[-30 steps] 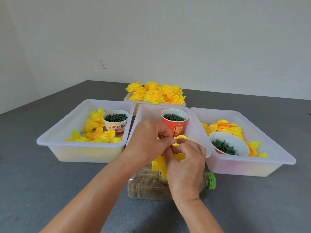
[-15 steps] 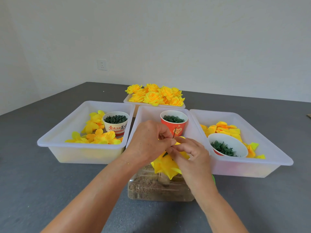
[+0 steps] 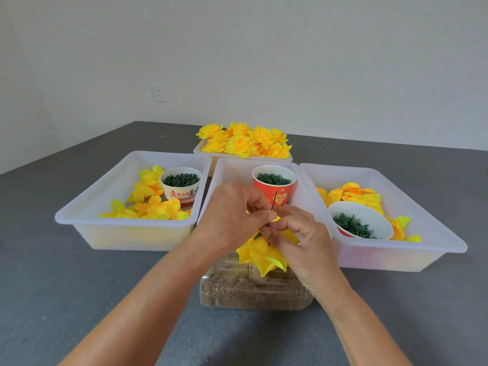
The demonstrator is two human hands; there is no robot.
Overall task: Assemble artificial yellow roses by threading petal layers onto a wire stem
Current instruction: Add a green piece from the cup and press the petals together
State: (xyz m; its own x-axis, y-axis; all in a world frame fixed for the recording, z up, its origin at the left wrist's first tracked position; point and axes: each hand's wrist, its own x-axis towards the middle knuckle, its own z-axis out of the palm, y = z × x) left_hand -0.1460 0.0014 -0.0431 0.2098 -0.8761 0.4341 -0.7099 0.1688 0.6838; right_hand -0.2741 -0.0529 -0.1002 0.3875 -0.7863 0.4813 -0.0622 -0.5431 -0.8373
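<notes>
left hand (image 3: 232,217) pinching thin wire stem (image 3: 274,202), stem near upright, tip pointing up, right hand (image 3: 295,233) pinching yellow petal layers (image 3: 260,253) threaded below, above grey surface (image 3: 66,286)

Yellow petals (image 3: 260,253), dark green wire (image 3: 274,200), red cup (image 3: 274,192), translucent white trays (image 3: 132,233).
</notes>
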